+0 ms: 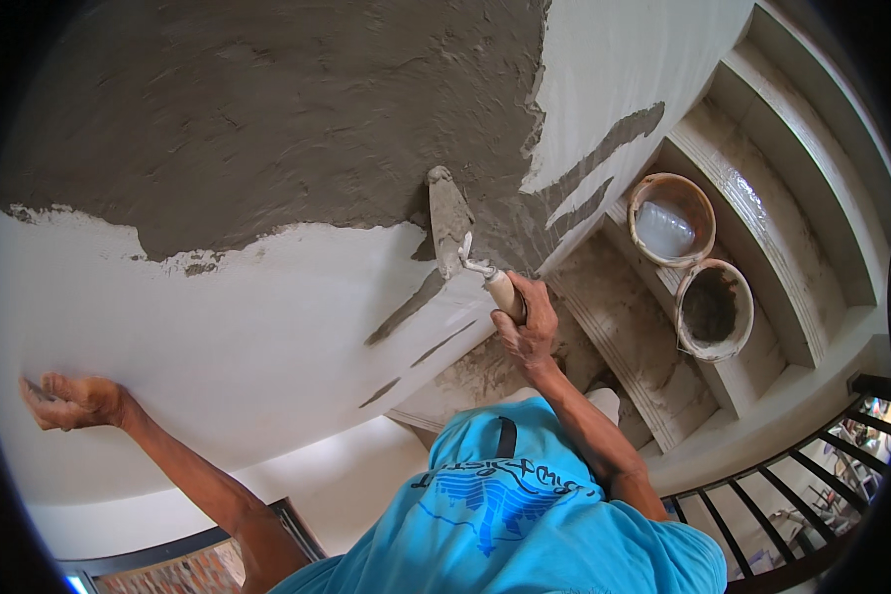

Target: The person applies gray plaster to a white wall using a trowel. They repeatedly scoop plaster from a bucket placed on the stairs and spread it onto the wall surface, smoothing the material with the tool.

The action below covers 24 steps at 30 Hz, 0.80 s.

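Observation:
My right hand point(531, 332) is wrapped round the pale handle of a trowel point(448, 220). Grey mortar coats the trowel's blade, which lies against the wall at the lower border of a wide patch of wet grey plaster point(297, 109). A lump of the same mortar sits at the blade's tip. Off to the left, my left hand point(71, 401) is raised close to the bare white part of the wall point(218, 337). Its fingers are loosely curled in and no tool shows in them.
Right of me, stairs point(762, 188) curve upward, their treads smeared with plaster. On them stand a bucket of cloudy water point(672, 220) and a mortar-caked bucket point(715, 310) with grey mix inside. A dark railing point(762, 520) runs along the lower right.

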Each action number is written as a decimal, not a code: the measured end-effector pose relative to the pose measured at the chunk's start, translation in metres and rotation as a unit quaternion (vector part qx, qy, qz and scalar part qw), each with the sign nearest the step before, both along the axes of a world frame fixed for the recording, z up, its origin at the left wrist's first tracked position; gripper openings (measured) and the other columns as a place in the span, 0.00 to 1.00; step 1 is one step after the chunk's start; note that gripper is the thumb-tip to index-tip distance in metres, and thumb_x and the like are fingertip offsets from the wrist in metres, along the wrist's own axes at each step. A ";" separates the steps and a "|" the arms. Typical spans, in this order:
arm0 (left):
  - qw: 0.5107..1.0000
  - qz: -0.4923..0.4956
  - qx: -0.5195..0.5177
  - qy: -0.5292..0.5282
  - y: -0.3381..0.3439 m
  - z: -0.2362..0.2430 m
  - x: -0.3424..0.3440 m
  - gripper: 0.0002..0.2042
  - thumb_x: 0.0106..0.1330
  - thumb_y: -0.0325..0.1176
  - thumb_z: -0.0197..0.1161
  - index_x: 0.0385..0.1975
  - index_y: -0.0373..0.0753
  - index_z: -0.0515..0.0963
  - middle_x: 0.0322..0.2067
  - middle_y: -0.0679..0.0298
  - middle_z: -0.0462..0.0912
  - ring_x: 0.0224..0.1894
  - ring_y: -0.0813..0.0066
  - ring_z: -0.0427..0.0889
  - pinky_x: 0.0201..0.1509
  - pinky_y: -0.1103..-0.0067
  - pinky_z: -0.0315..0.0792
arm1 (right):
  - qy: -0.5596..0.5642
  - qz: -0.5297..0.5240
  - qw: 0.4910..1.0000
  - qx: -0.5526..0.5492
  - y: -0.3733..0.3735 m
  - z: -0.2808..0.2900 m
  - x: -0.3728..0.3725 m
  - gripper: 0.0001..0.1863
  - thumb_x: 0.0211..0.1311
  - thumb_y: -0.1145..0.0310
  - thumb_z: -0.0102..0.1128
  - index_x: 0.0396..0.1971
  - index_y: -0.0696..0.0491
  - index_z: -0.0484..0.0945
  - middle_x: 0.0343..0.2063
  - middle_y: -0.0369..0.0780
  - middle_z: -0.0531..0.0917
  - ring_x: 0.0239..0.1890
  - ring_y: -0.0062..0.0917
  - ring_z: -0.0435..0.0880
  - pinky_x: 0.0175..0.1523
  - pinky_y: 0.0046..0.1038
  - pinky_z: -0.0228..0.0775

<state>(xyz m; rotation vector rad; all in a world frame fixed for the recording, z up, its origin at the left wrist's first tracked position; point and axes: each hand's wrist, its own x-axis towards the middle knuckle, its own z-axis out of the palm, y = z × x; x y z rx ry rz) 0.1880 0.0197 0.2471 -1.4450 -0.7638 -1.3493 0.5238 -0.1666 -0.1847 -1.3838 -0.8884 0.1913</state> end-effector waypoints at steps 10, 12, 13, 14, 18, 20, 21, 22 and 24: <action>0.999 0.011 0.025 0.035 0.004 0.005 -0.013 0.30 0.74 0.55 0.53 0.61 0.34 0.75 0.58 0.46 0.68 0.59 0.52 0.74 0.62 0.61 0.74 | -0.096 -0.055 0.990 -0.089 0.022 -0.010 -0.005 0.39 0.43 0.82 0.71 0.61 0.50 0.73 0.42 0.44 0.79 0.44 0.40 0.81 0.42 0.40 0.76; 0.999 0.014 0.020 0.034 0.004 0.007 -0.014 0.29 0.74 0.54 0.53 0.61 0.34 0.74 0.58 0.46 0.67 0.58 0.52 0.74 0.63 0.61 0.74 | -0.111 -0.070 0.986 -0.101 0.021 -0.021 -0.004 0.39 0.43 0.82 0.71 0.61 0.49 0.73 0.42 0.43 0.80 0.44 0.40 0.81 0.43 0.40 0.77; 0.999 0.001 0.014 0.032 0.003 0.005 -0.013 0.29 0.74 0.53 0.53 0.61 0.34 0.74 0.59 0.46 0.66 0.58 0.52 0.74 0.63 0.61 0.74 | -0.113 -0.073 0.985 -0.112 0.019 -0.026 -0.004 0.39 0.43 0.83 0.71 0.61 0.49 0.74 0.41 0.42 0.80 0.44 0.40 0.81 0.43 0.40 0.77; 0.999 -0.013 0.007 0.030 0.003 0.003 -0.010 0.28 0.74 0.53 0.53 0.61 0.34 0.74 0.59 0.46 0.66 0.58 0.51 0.74 0.63 0.61 0.74 | -0.115 -0.076 0.983 -0.122 0.015 -0.030 -0.003 0.38 0.43 0.83 0.70 0.61 0.50 0.74 0.41 0.42 0.80 0.44 0.40 0.81 0.43 0.40 0.77; 0.999 -0.026 0.012 0.046 0.005 0.005 -0.015 0.28 0.74 0.52 0.53 0.62 0.35 0.74 0.59 0.45 0.66 0.59 0.50 0.73 0.64 0.60 0.73 | -0.107 -0.081 0.982 -0.135 -0.003 -0.039 0.004 0.37 0.43 0.83 0.71 0.59 0.51 0.76 0.40 0.43 0.82 0.43 0.41 0.82 0.43 0.39 0.77; 1.000 -0.006 0.005 0.029 0.006 0.003 -0.018 0.28 0.73 0.51 0.52 0.61 0.34 0.74 0.59 0.46 0.67 0.59 0.53 0.73 0.63 0.62 0.74 | -0.101 -0.085 0.982 -0.136 -0.007 -0.035 0.007 0.36 0.42 0.83 0.71 0.58 0.53 0.76 0.41 0.46 0.82 0.42 0.44 0.82 0.45 0.39 0.76; 1.000 0.005 0.001 0.021 0.005 0.002 -0.019 0.28 0.73 0.51 0.51 0.61 0.33 0.73 0.59 0.47 0.67 0.60 0.54 0.73 0.63 0.63 0.74 | -0.103 -0.081 0.984 -0.123 -0.007 -0.032 0.008 0.36 0.42 0.83 0.71 0.58 0.53 0.76 0.41 0.46 0.82 0.42 0.43 0.82 0.45 0.39 0.76; 1.000 0.010 0.007 0.024 0.004 0.002 -0.015 0.28 0.74 0.52 0.51 0.61 0.33 0.73 0.59 0.47 0.67 0.60 0.54 0.72 0.63 0.63 0.74 | -0.103 -0.078 0.986 -0.109 -0.005 -0.024 0.010 0.36 0.42 0.83 0.71 0.58 0.54 0.76 0.41 0.46 0.82 0.42 0.43 0.82 0.45 0.39 0.76; 0.999 0.023 0.018 0.031 0.000 0.002 -0.007 0.29 0.74 0.54 0.51 0.61 0.33 0.73 0.59 0.47 0.67 0.61 0.53 0.72 0.64 0.62 0.74 | -0.102 -0.072 0.988 -0.087 0.001 -0.014 0.012 0.36 0.42 0.84 0.71 0.58 0.54 0.76 0.40 0.46 0.82 0.41 0.42 0.81 0.44 0.38 0.76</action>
